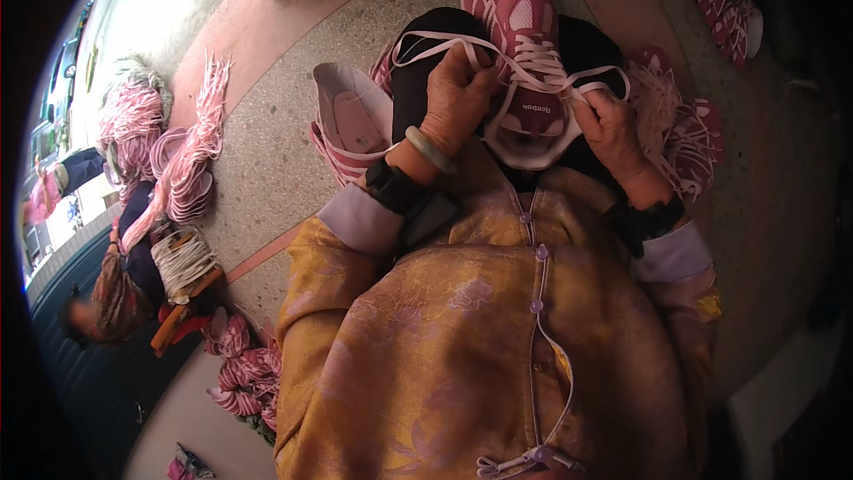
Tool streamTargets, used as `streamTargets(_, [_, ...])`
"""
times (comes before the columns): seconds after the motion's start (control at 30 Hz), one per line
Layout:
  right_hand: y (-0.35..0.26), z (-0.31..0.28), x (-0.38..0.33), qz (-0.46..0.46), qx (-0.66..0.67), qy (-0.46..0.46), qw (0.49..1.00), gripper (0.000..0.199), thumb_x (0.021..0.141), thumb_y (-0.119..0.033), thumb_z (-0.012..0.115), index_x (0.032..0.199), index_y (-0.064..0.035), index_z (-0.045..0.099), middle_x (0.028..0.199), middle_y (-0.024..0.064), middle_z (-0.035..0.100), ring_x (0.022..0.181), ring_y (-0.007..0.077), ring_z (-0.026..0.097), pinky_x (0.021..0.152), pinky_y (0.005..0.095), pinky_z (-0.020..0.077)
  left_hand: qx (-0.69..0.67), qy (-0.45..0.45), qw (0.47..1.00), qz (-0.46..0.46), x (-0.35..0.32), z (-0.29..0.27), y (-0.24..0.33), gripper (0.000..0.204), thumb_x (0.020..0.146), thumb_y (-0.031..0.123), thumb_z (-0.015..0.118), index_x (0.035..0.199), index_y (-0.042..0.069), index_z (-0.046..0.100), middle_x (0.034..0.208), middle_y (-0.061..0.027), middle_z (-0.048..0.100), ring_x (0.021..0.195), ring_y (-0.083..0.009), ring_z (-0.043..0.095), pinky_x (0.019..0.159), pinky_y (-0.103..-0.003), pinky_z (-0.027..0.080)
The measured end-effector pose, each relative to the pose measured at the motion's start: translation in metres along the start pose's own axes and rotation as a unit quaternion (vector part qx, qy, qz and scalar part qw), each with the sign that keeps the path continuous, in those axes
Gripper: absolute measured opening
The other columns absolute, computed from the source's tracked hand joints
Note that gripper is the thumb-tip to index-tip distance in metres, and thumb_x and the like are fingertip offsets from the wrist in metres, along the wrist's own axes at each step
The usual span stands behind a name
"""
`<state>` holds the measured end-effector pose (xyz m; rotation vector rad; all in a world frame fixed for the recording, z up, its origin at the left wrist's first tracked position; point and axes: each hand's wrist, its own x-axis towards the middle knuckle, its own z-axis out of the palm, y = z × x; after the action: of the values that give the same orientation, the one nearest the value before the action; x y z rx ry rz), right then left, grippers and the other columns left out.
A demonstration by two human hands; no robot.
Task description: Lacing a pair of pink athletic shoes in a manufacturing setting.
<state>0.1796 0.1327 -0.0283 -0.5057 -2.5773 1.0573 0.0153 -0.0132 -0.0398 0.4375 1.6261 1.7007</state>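
A pink sneaker (514,7) with white mesh rests between my knees, toe pointing away and its opening toward me. White shoelaces (539,55) criss-cross its front above the dark pink tongue (537,114). My left hand (458,93), on the shoe's left side, is closed on a lace, and a long loop of it arches over my left knee. On the right, my right hand (613,129) pinches the other lace beside the shoe's collar, with a smaller loop standing above the fingers. Both laces are drawn apart from the top eyelets.
Left of my knee lies another pink shoe (354,116). Shoe piles lie on the right (693,142), far right (720,0) and lower left (249,369). Another person (111,298) at the left is beside hanging pink laces (200,138) and a bundle of white cord (184,264).
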Motion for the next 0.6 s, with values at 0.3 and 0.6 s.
streamTargets(0.3, [0.020,0.002,-0.006,0.015,0.071,-0.018,0.997,0.012,0.080,-0.005,0.053,0.090,-0.0001,0.056,0.079,0.0144,0.057,0.069,0.0291,0.058,0.061,0.0331,0.0458,0.086,0.001,0.993,0.081,-0.004,-0.001,-0.014,0.011,0.079,0.000,0.055,0.087,0.005,0.051,0.070,0.0024,0.050,0.060,-0.0032,0.046,0.051,-0.018,0.040])
streamTargets(0.6, [0.025,0.000,-0.008,0.014,0.048,-0.036,0.998,0.017,0.082,-0.007,0.053,0.096,-0.0003,0.057,0.083,0.0149,0.058,0.072,0.0290,0.058,0.064,0.0328,0.0460,0.241,-0.029,0.969,0.051,0.013,0.005,-0.008,0.014,0.075,0.006,0.063,0.084,0.003,0.053,0.069,-0.0009,0.055,0.064,-0.0055,0.049,0.056,-0.022,0.043])
